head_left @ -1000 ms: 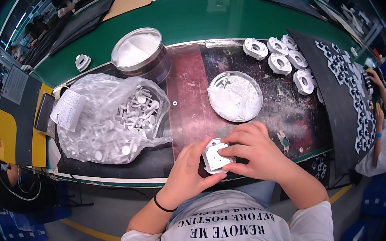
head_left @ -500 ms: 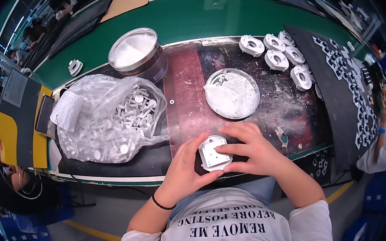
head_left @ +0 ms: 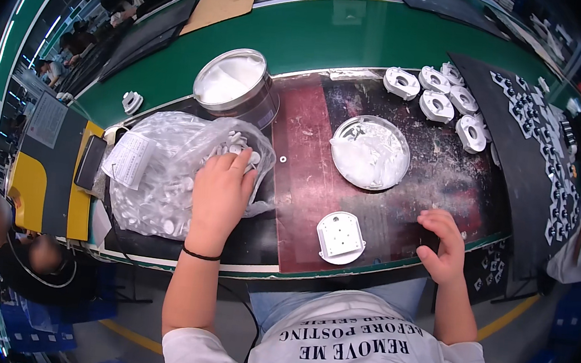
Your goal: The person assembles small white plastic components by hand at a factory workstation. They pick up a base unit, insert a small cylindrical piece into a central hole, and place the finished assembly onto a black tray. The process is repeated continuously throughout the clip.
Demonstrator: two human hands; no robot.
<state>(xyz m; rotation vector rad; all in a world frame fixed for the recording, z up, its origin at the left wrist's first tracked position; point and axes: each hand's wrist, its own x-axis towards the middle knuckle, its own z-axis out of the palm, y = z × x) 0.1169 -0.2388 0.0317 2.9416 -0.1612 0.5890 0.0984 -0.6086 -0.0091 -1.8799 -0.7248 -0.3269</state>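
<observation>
My left hand (head_left: 222, 192) is over the clear plastic bag (head_left: 150, 189), its fingers reaching in among the white plastic pieces with round heads and stems (head_left: 237, 143). Thumb and index finger are apart there; the tips of the other fingers are partly hidden. Near the table's front edge lies a white housing (head_left: 341, 239), rounded at the ends, with a small-holed plate on top; neither hand touches it. To its right my right hand (head_left: 443, 249) hovers empty, fingers loosely bent and parted from the thumb.
Beyond the housing sits a round dish (head_left: 371, 154) of white paste. A metal tin (head_left: 233, 81) with white contents stands behind the bag. Several white ring-shaped housings (head_left: 436, 106) are at the back right, beside a black board (head_left: 504, 139) of small parts. A small washer (head_left: 283, 159) lies mid-table.
Both hands have let go of the white housing, which now lies on the table. My left hand has moved left into the bag; my right hand has drawn away to the right.
</observation>
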